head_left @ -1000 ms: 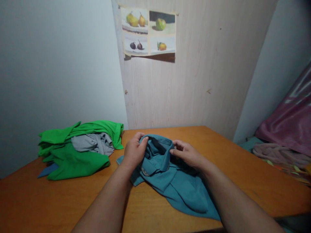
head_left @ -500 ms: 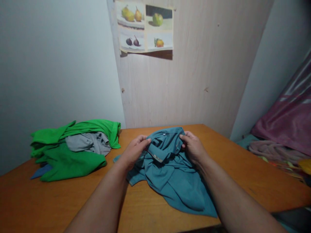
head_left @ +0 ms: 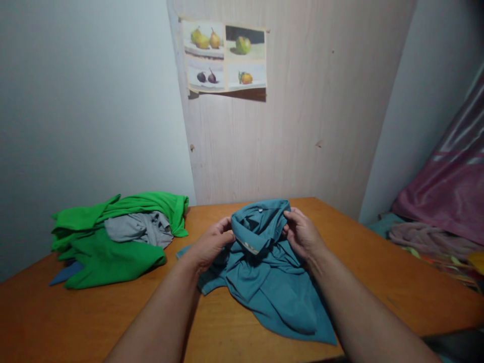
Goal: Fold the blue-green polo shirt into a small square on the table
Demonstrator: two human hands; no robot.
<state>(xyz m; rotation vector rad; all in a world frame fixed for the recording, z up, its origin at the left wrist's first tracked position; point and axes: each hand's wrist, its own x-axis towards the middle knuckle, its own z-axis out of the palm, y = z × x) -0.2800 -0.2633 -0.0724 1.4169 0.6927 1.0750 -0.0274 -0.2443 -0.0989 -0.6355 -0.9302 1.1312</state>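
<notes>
The teal shirt (head_left: 276,297) lies rumpled on the table (head_left: 223,322), its collar (head_left: 244,234) raised toward 12 o'clock. The right hand (head_left: 304,234) pinches the collar at 3 o'clock; the left hand (head_left: 215,243) sits narrow at 9 — whether cloth is caught there, I cannot tell. Done well, this wants light, even tension from the 2 sides, with no creases trapped. Against 0.5 s earlier, the collar's near-left part looks rounder and fuller — and the left hand sits lower along its edge.

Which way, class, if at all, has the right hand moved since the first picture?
Yes: the right hand has moved rightward and forward, nearer the far right corner of the table.
</notes>
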